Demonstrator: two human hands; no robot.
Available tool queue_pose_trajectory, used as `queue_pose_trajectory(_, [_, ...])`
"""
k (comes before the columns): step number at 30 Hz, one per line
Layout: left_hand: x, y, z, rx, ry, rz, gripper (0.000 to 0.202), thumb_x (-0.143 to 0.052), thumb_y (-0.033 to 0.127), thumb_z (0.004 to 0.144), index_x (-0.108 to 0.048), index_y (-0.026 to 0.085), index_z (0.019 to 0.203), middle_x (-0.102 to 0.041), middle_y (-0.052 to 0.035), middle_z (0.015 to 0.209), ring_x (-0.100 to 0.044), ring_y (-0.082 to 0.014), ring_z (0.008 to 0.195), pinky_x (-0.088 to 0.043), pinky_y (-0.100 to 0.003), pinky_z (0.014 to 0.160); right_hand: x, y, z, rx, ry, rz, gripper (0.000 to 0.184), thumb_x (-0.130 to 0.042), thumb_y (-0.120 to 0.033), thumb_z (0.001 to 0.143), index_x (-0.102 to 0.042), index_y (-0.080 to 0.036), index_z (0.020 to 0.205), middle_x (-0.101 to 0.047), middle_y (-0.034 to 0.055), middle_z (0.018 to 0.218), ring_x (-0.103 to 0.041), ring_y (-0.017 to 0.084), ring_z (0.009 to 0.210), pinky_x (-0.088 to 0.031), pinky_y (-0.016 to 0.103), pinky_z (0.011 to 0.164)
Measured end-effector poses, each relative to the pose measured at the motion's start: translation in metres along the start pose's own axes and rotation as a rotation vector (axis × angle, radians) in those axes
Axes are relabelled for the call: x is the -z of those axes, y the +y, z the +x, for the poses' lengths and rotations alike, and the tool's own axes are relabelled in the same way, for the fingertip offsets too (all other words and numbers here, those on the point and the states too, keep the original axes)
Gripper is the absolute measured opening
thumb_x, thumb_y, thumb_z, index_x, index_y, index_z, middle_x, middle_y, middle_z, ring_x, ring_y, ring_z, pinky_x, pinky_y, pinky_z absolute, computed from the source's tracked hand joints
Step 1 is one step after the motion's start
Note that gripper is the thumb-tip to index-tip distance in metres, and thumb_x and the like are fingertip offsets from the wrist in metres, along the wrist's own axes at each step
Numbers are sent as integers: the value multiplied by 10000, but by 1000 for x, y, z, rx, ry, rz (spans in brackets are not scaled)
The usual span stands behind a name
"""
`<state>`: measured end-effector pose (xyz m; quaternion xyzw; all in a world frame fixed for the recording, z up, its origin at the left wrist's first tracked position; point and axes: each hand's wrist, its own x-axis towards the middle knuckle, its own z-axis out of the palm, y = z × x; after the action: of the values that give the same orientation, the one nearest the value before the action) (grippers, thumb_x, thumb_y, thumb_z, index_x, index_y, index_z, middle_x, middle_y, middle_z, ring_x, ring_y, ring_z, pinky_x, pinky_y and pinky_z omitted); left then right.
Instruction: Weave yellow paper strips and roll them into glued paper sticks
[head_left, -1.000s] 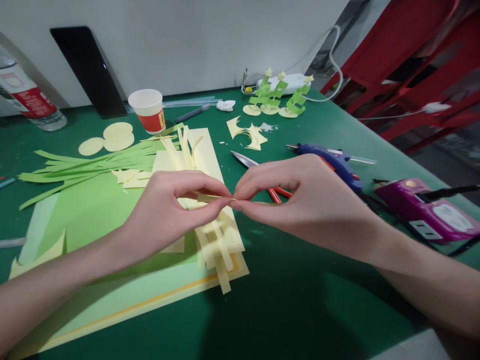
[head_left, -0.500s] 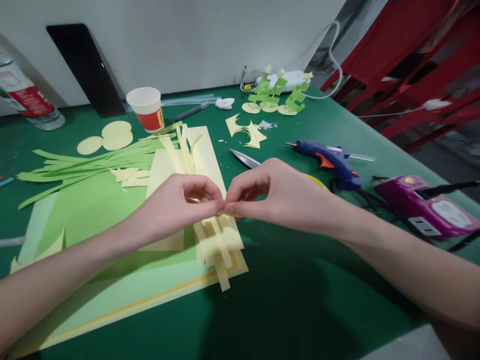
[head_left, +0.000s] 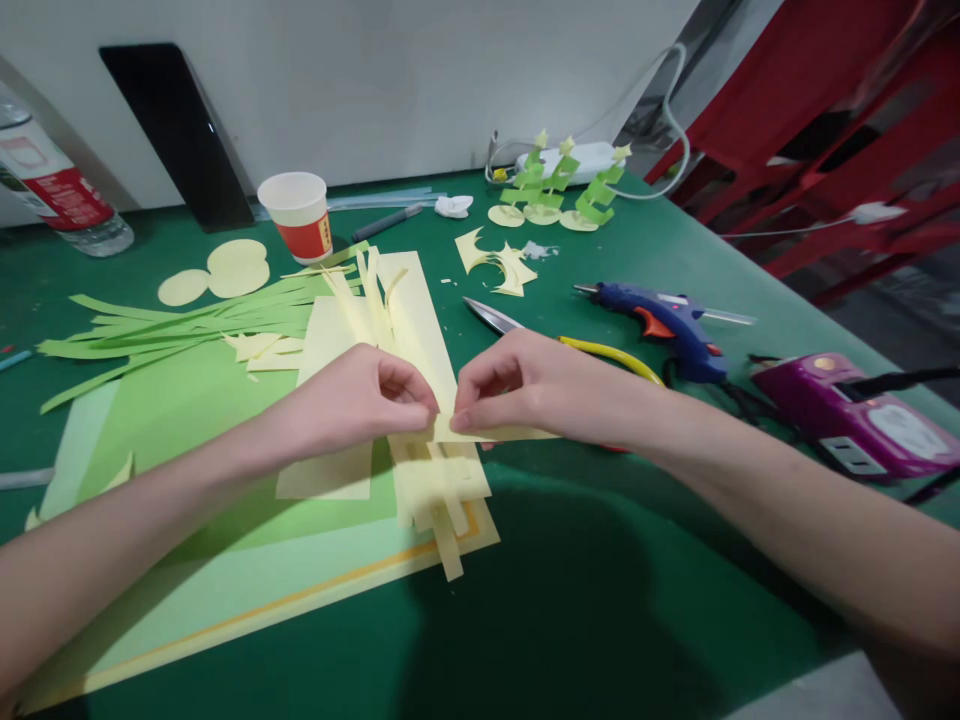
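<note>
Yellow strip lowered, left hand, right hand (pinching)

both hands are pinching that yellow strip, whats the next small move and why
Probably slide the right hand outward along the yellow strip to smooth it. Both it and the left hand pinch the strip at one spot, fingertips nearly touching, while the rest runs loose beneath the right hand, above the pile of cut strips.

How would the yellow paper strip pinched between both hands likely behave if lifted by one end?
Probably floppy: the yellow paper strip looks thin and long, supported by the left hand and right hand pinching it. Likely very light, so a nudge could slide it, like the loose strips scattered beneath. It may crease easily.
</note>
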<state>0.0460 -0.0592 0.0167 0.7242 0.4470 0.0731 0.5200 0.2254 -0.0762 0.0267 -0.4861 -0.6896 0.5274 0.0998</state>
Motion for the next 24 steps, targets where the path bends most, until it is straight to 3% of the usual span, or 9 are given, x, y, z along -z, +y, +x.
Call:
queue_pose_trajectory(5, [15, -8, 6, 61, -3, 9, 122, -555, 202, 686, -661, 188, 627, -665, 24, 639, -598, -114, 621, -456, -212, 607, 17, 0, -5, -86, 0, -16, 164, -562, -186, 666, -556, -151, 505, -466, -23, 480, -365, 60, 450, -257, 226, 433])
queue_pose_trajectory(8, [22, -8, 9, 102, 64, -33, 130, -581, 256, 722, -658, 175, 658, -704, -1, 710, -647, -132, 692, -499, -237, 690, 30, 3, -8, -88, 27, -2, 173, -580, -211, 672, -576, -166, 505, -478, -26, 484, -365, 55, 439, -243, 229, 423])
queue_pose_trajectory(10, [20, -5, 8, 58, 114, -62, 171, -570, 322, 761, -677, 188, 758, -718, -1, 790, -655, -130, 740, -506, -237, 724, 34, 4, -8, -77, 11, -13, 169, -588, -226, 678, -589, -175, 517, -490, -28, 496, -375, 53, 443, -246, 228, 422])
queue_pose_trajectory(13, [6, 2, 3, -64, 116, -73, 204, -570, 350, 776, -694, 235, 891, -720, 17, 876, -652, -133, 796, -512, -214, 700, 29, 3, -6, -54, -18, -29, 158, -591, -225, 677, -591, -181, 525, -511, -26, 506, -411, 63, 467, -284, 221, 441])
queue_pose_trajectory(16, [-9, 6, -5, -121, 115, -57, 156, -604, 308, 751, -717, 237, 831, -721, 30, 754, -646, -119, 669, -506, -183, 586, 18, 0, -6, -37, 21, -43, 143, -582, -214, 663, -591, -179, 525, -505, -25, 479, -400, 67, 451, -285, 219, 430])
queue_pose_trajectory(24, [-14, 7, -10, -68, 151, -81, 151, -567, 185, 710, -715, 189, 742, -719, 8, 659, -673, -142, 622, -518, -193, 554, -1, -5, -9, 51, 151, -212, 182, -533, -210, 691, -609, -146, 538, -467, -37, 443, -289, 34, 389, -205, 212, 377])
